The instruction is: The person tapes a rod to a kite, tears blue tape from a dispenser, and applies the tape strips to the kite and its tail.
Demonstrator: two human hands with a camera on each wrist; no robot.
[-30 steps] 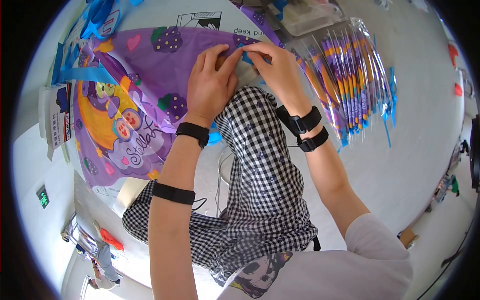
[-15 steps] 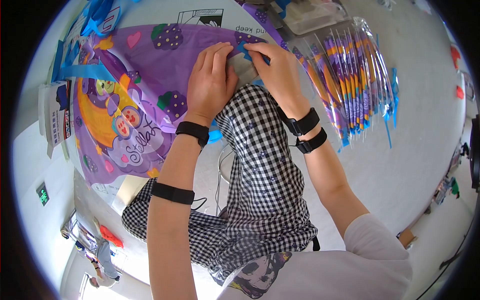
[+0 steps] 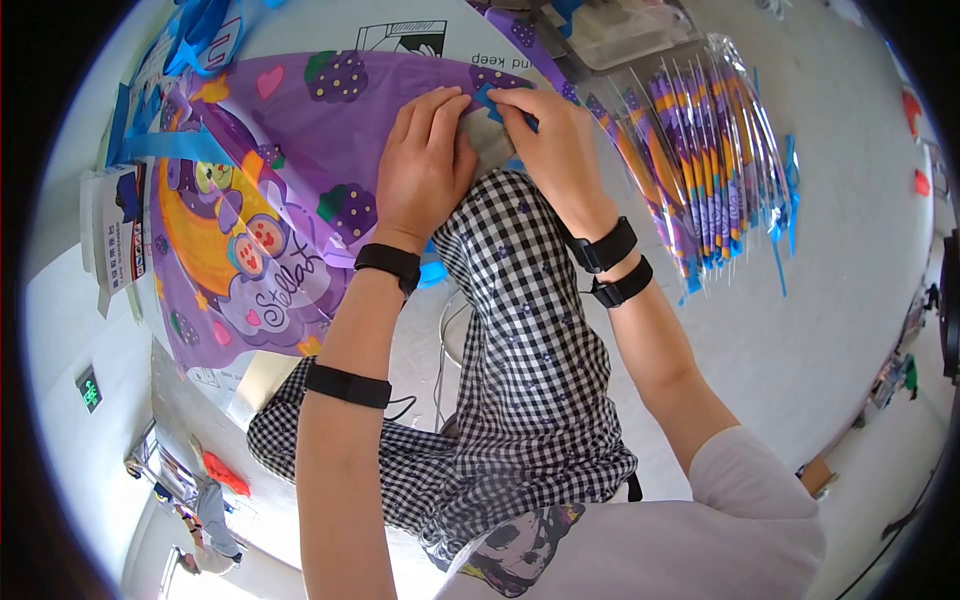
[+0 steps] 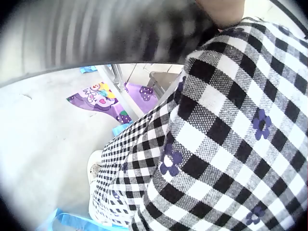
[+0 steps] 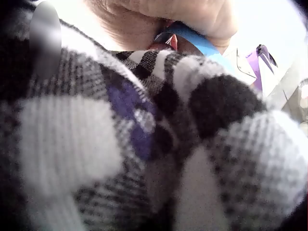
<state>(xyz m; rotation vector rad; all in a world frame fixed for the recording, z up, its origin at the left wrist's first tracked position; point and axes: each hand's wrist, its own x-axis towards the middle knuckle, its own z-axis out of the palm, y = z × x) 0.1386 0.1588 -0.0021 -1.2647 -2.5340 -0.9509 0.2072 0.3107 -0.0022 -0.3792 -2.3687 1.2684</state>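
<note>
A purple plastic kite (image 3: 290, 130) printed with a bear, berries and lettering lies spread before me. My left hand (image 3: 425, 165) rests on its right part, fingers long and side by side, thumb along the edge. At the kite's right corner my right hand (image 3: 555, 145) pinches a blue ribbon (image 3: 484, 97) between thumb and forefinger. The right wrist view shows that blue ribbon (image 5: 199, 42) passing under the curled fingers. Both hands are just beyond the knee of the checked trousers (image 3: 520, 250). The left wrist view shows mostly trousers (image 4: 231, 134), with the left fingers out of sight.
Several slim kites in clear sleeves (image 3: 705, 160) lie to the right. A clear plastic container (image 3: 625, 35) stands at the top. Blue ribbons (image 3: 190, 40) hang at the upper left above a white printed box (image 3: 115, 230). Another person (image 3: 205, 540) is far off at lower left.
The two hands' fingertips, together at the corner before, have parted. My left fingers drew back left and straightened, uncovering the blue ribbon that my right hand still pinches.
</note>
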